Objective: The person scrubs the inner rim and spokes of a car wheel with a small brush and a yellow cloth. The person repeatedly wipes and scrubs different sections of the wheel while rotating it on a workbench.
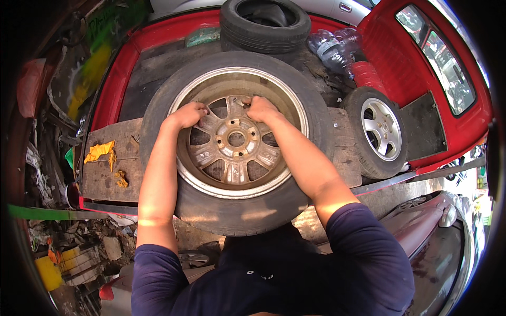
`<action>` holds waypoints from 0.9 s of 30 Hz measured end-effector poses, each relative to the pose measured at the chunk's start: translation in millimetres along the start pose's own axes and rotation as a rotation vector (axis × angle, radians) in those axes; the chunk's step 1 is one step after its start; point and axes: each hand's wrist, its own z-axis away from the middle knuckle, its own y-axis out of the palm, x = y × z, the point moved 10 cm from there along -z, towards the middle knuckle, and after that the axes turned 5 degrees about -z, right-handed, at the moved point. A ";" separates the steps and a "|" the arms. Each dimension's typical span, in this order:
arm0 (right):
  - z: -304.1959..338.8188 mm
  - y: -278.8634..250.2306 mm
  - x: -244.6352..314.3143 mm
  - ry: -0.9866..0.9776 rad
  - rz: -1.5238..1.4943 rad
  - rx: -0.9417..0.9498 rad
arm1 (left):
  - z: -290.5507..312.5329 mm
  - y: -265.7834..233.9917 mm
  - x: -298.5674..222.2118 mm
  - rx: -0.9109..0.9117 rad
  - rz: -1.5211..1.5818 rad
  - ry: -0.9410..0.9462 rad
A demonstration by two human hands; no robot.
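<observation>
Silver and grimed brown, lies flat as a spoked wheel (236,173) in a black tyre (237,211) across wooden boards (122,184) at the near edge of a red truck bed (117,79), probably to rest steady with the deep inner side facing up. Reaches in from both sides, with left grip (191,114) curled by the upper-left spoke (210,124) and right grip (261,110) bent in beside the top spoke (233,108), impossible to tell at the fingertips whether closed on anything. Stands tilted on its tread to the right, as a second silver wheel (375,129), perhaps propped so to save space.
</observation>
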 end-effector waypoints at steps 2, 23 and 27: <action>0.7 10.4 9.2 -0.010 0.039 0.044 | 2.1 -0.9 0.9 -0.010 0.040 -0.008; 2.4 12.7 15.1 0.027 0.025 0.265 | 12.1 0.2 -8.5 -0.019 -0.038 -0.070; -1.3 -2.8 18.7 0.012 0.006 0.081 | 11.2 -2.6 -5.3 -0.026 -0.052 -0.057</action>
